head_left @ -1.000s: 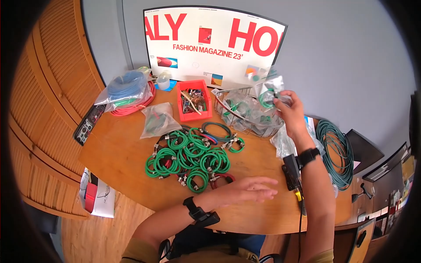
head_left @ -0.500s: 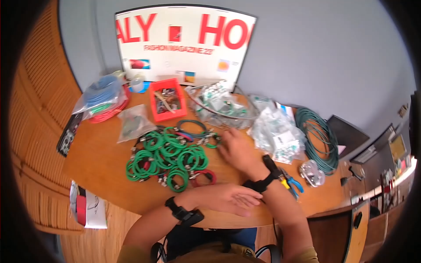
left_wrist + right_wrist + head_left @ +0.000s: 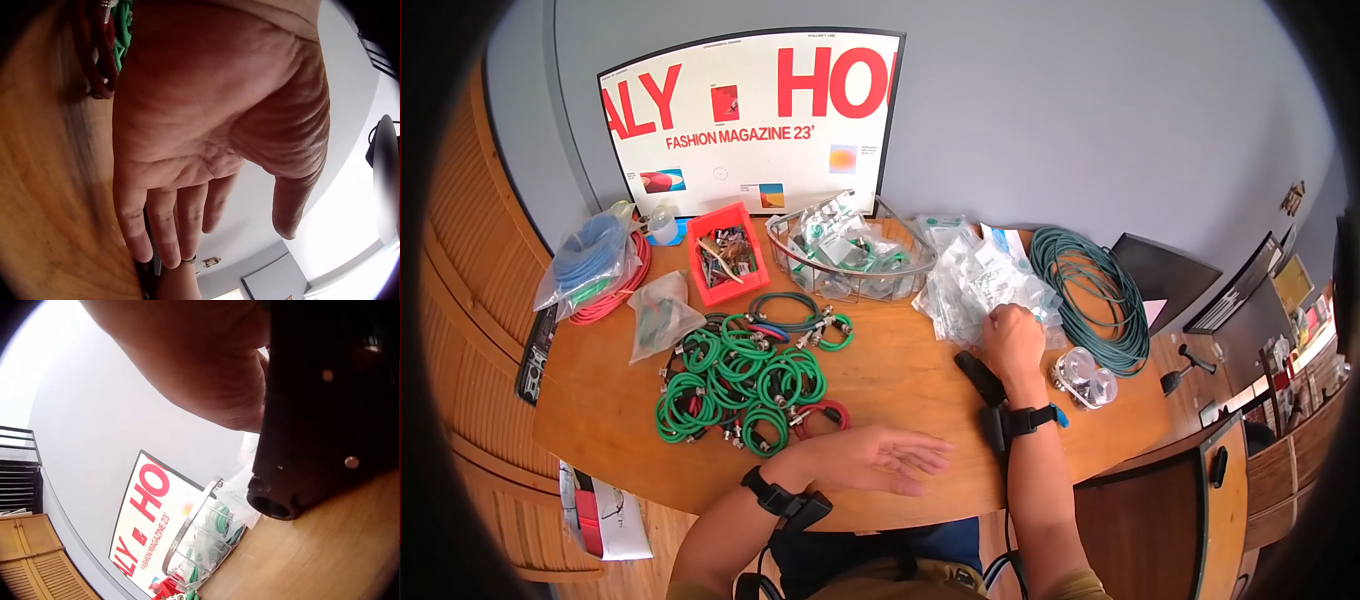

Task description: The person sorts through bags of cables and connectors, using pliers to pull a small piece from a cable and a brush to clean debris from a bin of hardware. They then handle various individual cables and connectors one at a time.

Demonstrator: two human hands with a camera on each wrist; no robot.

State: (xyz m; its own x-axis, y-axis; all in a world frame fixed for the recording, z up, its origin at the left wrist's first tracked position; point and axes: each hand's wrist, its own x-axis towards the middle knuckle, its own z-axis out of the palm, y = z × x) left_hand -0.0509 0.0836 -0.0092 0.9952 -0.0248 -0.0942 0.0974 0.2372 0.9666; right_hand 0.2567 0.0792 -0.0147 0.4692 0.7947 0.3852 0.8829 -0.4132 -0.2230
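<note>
My left hand (image 3: 875, 460) hovers palm inward over the front of the desk, fingers extended and nothing in them; the left wrist view shows its bare palm (image 3: 206, 112). To its left lies a heap of coiled green cables (image 3: 735, 375) with metal connectors. My right hand (image 3: 1013, 345) is at the front edge of a pile of clear plastic bags (image 3: 970, 280), its fingers bent. Whether it pinches a bag is hidden. In the right wrist view a black device covers most of that hand (image 3: 187, 362). Bagged green cables (image 3: 865, 255) fill the wire basket (image 3: 850, 270).
Behind the cables are a red bin (image 3: 733, 285) and a monitor (image 3: 750, 120). Bagged blue cable (image 3: 590, 250) sits at the left. A large dark green coil (image 3: 1065, 250) and a clear container (image 3: 1083, 378) stand right of my right hand. A black object (image 3: 978, 378) lies beside my right wrist.
My right hand held a small bag with green cable above the basket, came down empty-looking beside the cables, then moved right to the bag pile. My left hand stays extended. The head view has turned right.
</note>
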